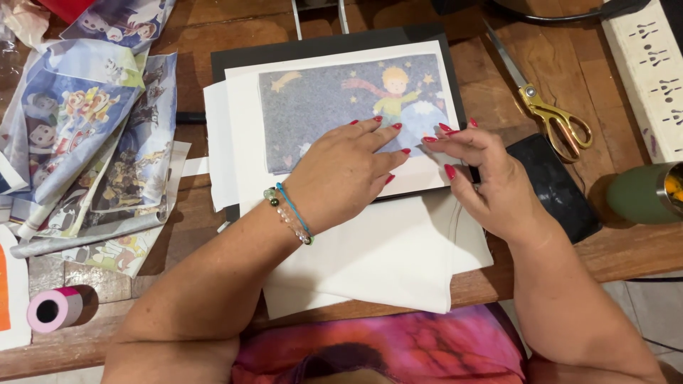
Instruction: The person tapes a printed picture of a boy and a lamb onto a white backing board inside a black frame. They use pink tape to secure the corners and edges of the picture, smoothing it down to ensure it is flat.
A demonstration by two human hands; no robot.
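A printed picture sheet [327,99] with a cartoon child, stars and clouds lies on white paper [238,142], which rests on a black flat board [320,46]. My left hand [341,174], with a beaded bracelet at the wrist, lies flat on the picture's lower right part, fingers spread. My right hand [484,178] touches the picture's lower right corner with its fingertips. Folded white fabric [384,263] lies under both hands toward the table's near edge.
Gold-handled scissors [548,110] lie at the right, a black phone [558,185] beside my right hand. A green cup [644,192] and a white power strip [651,71] stand far right. Cartoon printed sheets [78,135] pile at the left; a pink tape roll [53,309] sits near left.
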